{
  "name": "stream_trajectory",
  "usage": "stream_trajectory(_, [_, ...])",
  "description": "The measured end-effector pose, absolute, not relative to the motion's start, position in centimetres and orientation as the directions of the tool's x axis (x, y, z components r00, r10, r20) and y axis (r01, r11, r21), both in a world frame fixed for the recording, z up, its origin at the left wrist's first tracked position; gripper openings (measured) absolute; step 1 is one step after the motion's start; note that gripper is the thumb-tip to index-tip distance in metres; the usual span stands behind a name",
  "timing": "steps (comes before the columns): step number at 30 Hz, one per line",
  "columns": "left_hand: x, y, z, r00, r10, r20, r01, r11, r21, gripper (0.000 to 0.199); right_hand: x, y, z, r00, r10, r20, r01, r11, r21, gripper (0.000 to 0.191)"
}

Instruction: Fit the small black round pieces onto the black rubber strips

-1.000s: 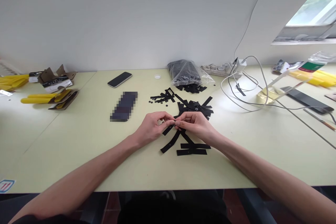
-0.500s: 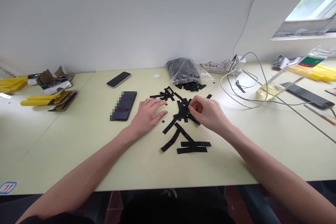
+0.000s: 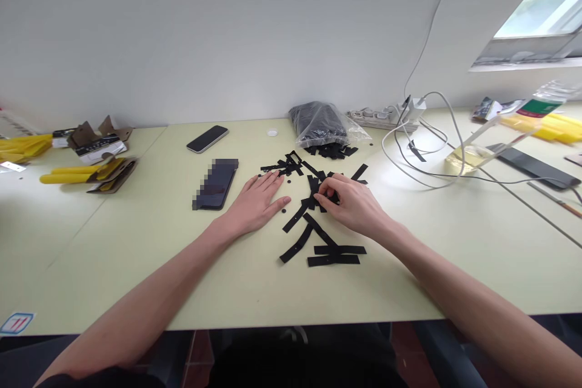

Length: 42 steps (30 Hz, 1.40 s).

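My left hand rests flat on the table, fingers stretched out and thumb apart. Its fingertips reach the edge of a small group of black strips, and a few small black discs lie near the thumb. Over the main heap of black strips, my right hand has thumb and forefinger pinched together. What sits between those fingertips, if anything, I cannot make out. Several longer black strips, some with a small pale dot, are spread on the near side of the heap.
Behind the heap sits a clear bag of black pieces. Two phones lie left of centre. Yellow-handled tools in card packaging are at far left. A power strip, looped cables and a tilted clear bottle occupy the right.
My right hand has shifted slightly left and lower over the heap, its fingertips still together. My left hand has flattened onto the table, its fingertips closer to the small strips.
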State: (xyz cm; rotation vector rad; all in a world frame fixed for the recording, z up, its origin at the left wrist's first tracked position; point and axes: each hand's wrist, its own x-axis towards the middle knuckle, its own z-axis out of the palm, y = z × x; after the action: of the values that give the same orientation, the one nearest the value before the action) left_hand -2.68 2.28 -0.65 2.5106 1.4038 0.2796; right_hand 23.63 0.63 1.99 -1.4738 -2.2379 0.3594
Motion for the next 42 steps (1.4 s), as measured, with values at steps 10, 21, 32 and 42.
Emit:
stream_trajectory(10, [-2.7,0.6,1.4,0.527,0.840,0.128,0.825,-0.542,0.160,0.048,23.2,0.2,1.9,-0.391,0.900,0.194,0.779,0.436,-0.452,0.019])
stream_trajectory(21, [-1.9,0.6,1.1,0.487,0.818,0.308,0.801,-0.558,0.216,0.024,23.1,0.2,1.7,-0.422,0.883,0.204,0.760,0.468,-0.452,0.021])
stream_trajectory(32, [-1.7,2.2,-0.4,0.444,0.832,0.333,0.768,-0.545,0.337,0.022,22.6,-0.1,1.3,-0.442,0.876,0.195,0.736,0.478,-0.480,0.021])
stream_trajectory(42, [-1.0,1.6,0.6,0.339,0.833,0.438,0.722,-0.529,0.446,0.019,22.2,-0.4,1.3,-0.432,0.859,0.274,0.704,0.511,-0.494,0.020])
